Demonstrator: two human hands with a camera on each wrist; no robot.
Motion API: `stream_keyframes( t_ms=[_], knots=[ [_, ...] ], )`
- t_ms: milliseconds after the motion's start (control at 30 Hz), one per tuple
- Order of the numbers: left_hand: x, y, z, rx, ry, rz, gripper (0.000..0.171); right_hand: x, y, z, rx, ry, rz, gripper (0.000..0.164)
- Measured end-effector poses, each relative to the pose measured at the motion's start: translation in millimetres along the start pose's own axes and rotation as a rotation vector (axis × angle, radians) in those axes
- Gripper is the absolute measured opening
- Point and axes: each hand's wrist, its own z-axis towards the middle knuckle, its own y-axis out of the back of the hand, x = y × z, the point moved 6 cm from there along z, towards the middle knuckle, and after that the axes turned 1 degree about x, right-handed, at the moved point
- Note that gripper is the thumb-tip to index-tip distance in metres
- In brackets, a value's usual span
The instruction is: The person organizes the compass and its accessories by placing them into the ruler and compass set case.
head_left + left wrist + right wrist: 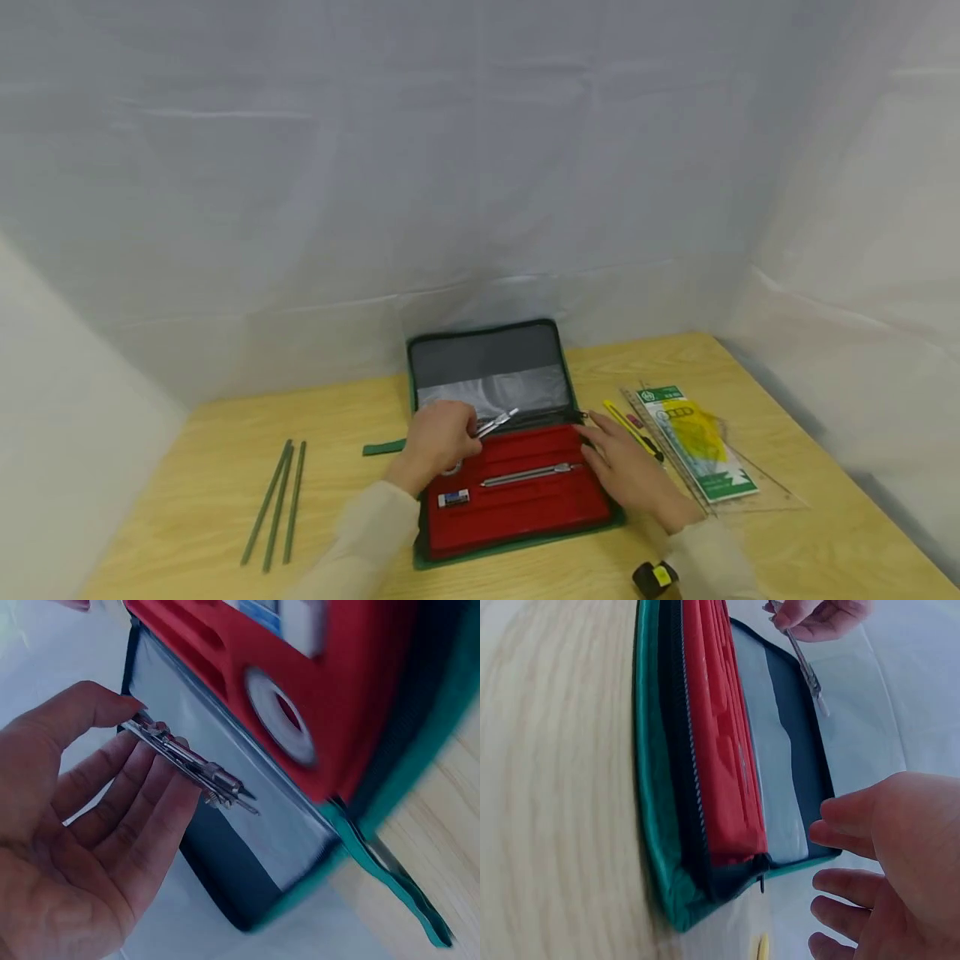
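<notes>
My left hand (441, 442) pinches a silver drawing compass (196, 766) between thumb and fingers, its legs folded together. It is held over the left side of an open green zip case (521, 540) with a red insert (525, 517). A second slim silver drawing instrument (528, 476) lies across the insert. Near the insert's left edge sit a small eraser (453, 498) and a white ring (279, 716). At the case's right edge, my right hand (628, 472) is spread with relaxed fingers and nothing in its grasp.
Three green rods (277, 508) lie at the left of the table. To the right are a yellow cutter (624, 417), clear rulers (772, 492) and a green-and-white packet (720, 479). A black-and-yellow object (654, 579) lies by the right forearm. White sheeting (480, 167) stands behind.
</notes>
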Motion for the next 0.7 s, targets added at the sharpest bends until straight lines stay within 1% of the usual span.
stream_keyframes(
  t_ms=[100,233,367,500,700],
  knots=[
    [-14.3,-6.6,5.9,0.016,-0.060,0.006,0.015,-4,0,-2,-0.009,-0.009,0.016,0.038],
    [-30.7,-16.1,12.5,0.044,-0.113,0.003,0.013,-7,0,-4,-0.008,-0.018,0.020,0.039],
    [-40.3,-25.3,16.7,0.065,-0.125,0.014,0.019,-10,0,-7,0.009,-0.029,0.016,0.039],
    [-45.6,-32.8,19.1,0.076,-0.131,0.046,0.020,-15,-2,-10,0.026,-0.052,0.017,0.040],
    [-56.3,-42.4,24.4,0.096,-0.147,0.097,0.023,-19,-2,-14,0.025,-0.069,0.017,0.039]
  ],
)
